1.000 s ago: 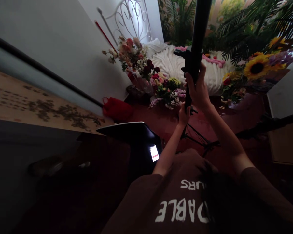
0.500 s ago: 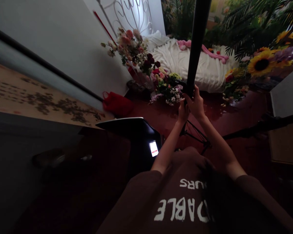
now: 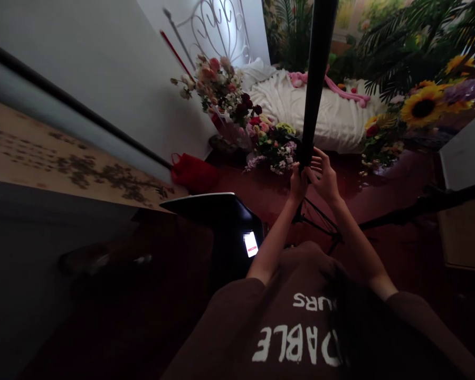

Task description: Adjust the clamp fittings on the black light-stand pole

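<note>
A black stand pole (image 3: 313, 84) rises almost straight up from a folding tripod base (image 3: 314, 221). My left hand (image 3: 298, 184) is closed around the lower part of the pole. My right hand (image 3: 322, 178) is just to the right of the pole, palm turned toward it and fingers spread, holding nothing. The pole's lowest section is hidden behind my left hand.
Ahead lie bouquets of roses (image 3: 221, 89) and sunflowers (image 3: 423, 105) beside a white-sheeted bed (image 3: 324, 113) with a pink plush toy (image 3: 324, 87). A red bag (image 3: 192, 173) sits on the dark red floor. A dark panel (image 3: 211, 208) and lit phone (image 3: 251, 244) are left of my arm.
My right hand has slid down the pole and let go, its fingers now spread. The pole has straightened slightly, and my left hand stays around it.
</note>
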The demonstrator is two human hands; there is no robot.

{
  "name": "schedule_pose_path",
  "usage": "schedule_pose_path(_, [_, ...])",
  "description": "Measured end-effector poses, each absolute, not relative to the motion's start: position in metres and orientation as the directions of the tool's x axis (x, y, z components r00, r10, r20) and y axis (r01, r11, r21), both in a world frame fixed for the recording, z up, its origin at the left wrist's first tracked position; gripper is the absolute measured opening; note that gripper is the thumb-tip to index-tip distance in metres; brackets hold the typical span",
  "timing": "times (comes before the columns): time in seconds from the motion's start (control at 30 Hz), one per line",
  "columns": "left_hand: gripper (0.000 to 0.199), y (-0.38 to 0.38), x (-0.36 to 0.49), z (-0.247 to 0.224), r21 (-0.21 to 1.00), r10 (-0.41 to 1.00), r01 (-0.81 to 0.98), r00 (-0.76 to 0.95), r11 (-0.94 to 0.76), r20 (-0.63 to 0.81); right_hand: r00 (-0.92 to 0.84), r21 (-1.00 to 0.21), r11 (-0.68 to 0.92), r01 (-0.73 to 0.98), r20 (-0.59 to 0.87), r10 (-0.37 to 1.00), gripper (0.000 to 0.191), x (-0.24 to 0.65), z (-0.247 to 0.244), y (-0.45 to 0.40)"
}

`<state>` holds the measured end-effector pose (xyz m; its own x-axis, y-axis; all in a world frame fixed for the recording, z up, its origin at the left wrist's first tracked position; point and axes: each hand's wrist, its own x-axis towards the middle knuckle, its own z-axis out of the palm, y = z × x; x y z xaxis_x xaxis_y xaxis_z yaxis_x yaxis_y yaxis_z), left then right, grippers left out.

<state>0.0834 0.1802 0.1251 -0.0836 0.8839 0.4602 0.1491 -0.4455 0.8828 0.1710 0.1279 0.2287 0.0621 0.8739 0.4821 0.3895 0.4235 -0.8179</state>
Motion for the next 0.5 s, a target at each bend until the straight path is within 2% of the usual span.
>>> schedule_pose_path(0.17, [0.067, 0.180, 0.083, 0.121, 0.879, 0.882, 0.192, -0.104, -0.437, 0.461, 0.078, -0.831, 0.360, 0.424, 0.429, 0.900, 0.061, 0.192, 0.216, 0.109])
schedule_pose_path(0.3, [0.069, 0.180, 0.084, 0.120, 0.883, 0.889, 0.216, -0.107, -0.416, 0.445, 0.051, -0.846, 0.309, 0.435, 0.366, 0.929, 0.052, 0.199, 0.210, 0.103])
schedule_pose_path(0.4, [0.069, 0.179, 0.084, 0.121, 0.885, 0.888, 0.226, -0.132, -0.406, 0.441, 0.134, -0.875, 0.243, 0.420, 0.324, 0.936, 0.040, 0.199, 0.207, 0.101])
schedule_pose_path(0.5, [0.070, 0.178, 0.084, 0.122, 0.886, 0.887, 0.223, -0.136, -0.407, 0.442, 0.234, -0.914, 0.162, 0.372, 0.261, 0.937, 0.039, 0.196, 0.204, 0.101])
